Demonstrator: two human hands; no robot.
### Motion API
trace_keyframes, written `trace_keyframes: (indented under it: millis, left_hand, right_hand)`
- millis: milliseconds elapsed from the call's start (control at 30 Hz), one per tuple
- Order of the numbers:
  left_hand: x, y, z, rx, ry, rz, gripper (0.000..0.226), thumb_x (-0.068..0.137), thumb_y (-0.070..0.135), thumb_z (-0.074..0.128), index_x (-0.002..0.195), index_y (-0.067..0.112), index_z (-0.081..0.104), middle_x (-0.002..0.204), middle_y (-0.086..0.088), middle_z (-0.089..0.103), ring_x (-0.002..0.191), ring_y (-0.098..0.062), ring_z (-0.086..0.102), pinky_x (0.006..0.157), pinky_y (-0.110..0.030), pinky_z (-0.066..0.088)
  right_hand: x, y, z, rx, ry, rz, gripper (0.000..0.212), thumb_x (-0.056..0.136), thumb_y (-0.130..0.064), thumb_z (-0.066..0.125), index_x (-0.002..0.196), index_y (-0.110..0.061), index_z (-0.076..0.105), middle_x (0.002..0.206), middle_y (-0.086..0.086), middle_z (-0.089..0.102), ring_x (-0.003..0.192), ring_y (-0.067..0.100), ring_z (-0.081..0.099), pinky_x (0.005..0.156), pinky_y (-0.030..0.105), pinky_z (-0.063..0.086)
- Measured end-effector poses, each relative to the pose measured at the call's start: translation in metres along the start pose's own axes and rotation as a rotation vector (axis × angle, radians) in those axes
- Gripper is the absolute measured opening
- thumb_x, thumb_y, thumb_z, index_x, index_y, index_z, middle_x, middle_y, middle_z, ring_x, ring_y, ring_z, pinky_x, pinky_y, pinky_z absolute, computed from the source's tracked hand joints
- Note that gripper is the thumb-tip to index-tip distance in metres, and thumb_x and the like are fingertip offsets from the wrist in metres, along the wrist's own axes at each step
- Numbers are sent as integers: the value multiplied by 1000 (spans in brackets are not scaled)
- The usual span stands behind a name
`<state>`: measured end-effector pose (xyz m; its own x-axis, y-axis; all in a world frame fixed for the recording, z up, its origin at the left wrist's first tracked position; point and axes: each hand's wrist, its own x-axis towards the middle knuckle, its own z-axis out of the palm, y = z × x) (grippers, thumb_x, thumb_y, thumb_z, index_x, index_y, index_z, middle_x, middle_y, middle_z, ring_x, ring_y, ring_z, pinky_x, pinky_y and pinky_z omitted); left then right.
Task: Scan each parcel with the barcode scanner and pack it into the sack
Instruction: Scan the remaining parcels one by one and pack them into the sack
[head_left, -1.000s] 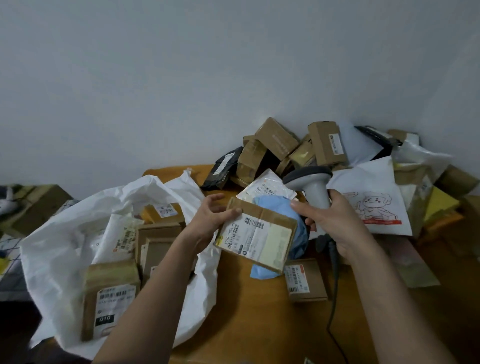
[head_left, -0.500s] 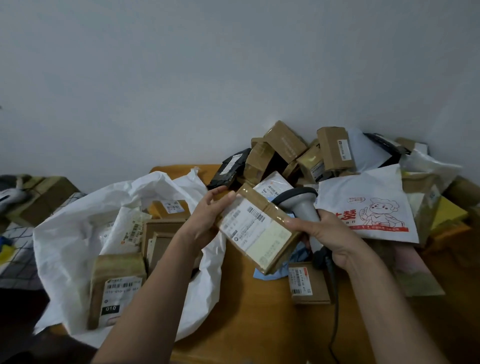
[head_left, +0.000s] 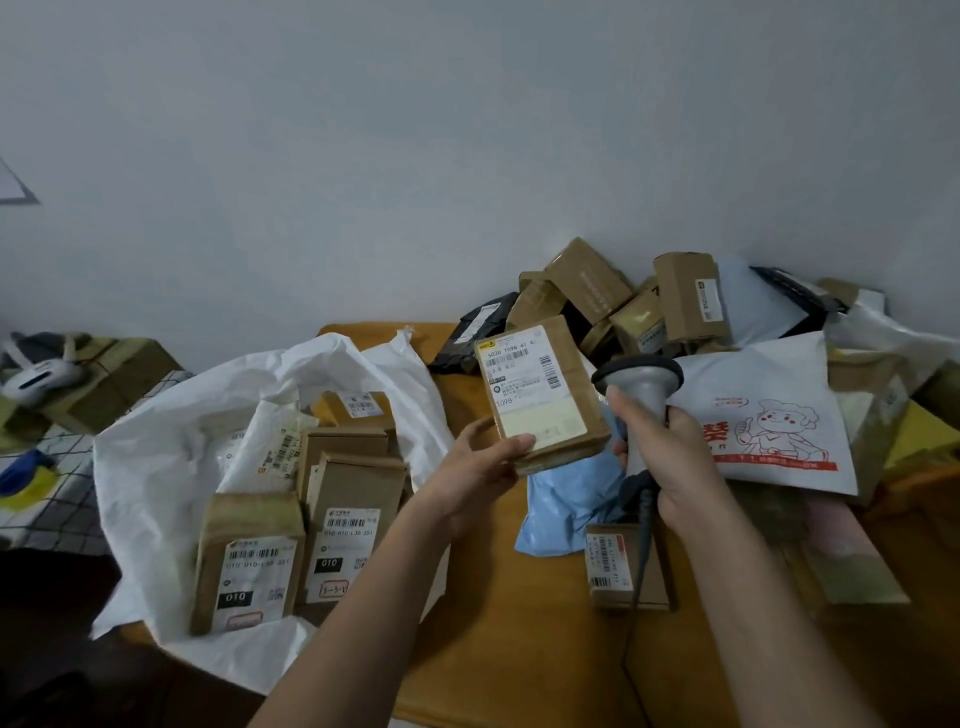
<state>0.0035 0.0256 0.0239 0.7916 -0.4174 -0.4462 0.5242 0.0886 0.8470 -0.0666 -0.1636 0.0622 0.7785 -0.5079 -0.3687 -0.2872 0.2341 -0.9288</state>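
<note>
My left hand (head_left: 480, 465) grips the lower end of a brown cardboard parcel (head_left: 540, 392), held upright with its white barcode label facing me. My right hand (head_left: 670, 457) is wrapped round the handle of the grey barcode scanner (head_left: 641, 384), whose head sits just right of the parcel and points toward it. The white sack (head_left: 171, 457) lies open at the left with several labelled brown parcels (head_left: 249, 561) inside. A heap of unsorted parcels (head_left: 649, 306) is piled against the wall at the back right.
A blue mailer (head_left: 566, 504) and a small labelled box (head_left: 613, 566) lie on the orange table (head_left: 498, 623) under my hands. A white printed mailer (head_left: 763, 426) sits to the right. The scanner cable (head_left: 636, 582) trails down. Boxes and clutter stand at far left.
My left hand has turned the parcel upright and lifted it, label toward me. My right hand let go of the parcel's edge and raised the scanner beside it.
</note>
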Motion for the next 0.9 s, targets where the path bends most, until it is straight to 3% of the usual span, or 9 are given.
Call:
trace_keyframes:
  millis: [167,300,500,900]
  left_hand:
    - [5,-2,-4,48,151,11,95,69,15,84,147,16,28,118,-11,66,89,-17,73,65,-22,57]
    - [13,-6,-2,56,223,-14,91,74,14,82,147,16,27,122,-11,63,100,-22,68,71,-28,55]
    - [18,-7,-4,46,253,-34,93,73,15,83,148,16,28,122,-9,63,100,-21,66,69,-29,54]
    - [22,-9,-17,48,319,-62,92,74,20,84,147,19,28,125,-9,59,102,-21,62,67,-29,49]
  right_hand:
    - [-19,-21,-10,-157,-57,-129,33,97,-44,51,99,-13,62,82,10,66,50,3,63,54,26,47]
    - [-42,-43,-15,-239,-121,-207,27,99,-39,48,95,-18,64,74,3,66,49,2,62,48,19,44]
    - [-69,-64,-20,-270,-182,-312,23,100,-37,48,95,-22,65,61,-7,62,51,1,59,50,16,43]
    - [-85,-78,-12,-279,-225,-370,24,99,-36,48,100,-18,65,67,2,60,49,0,57,45,8,40]
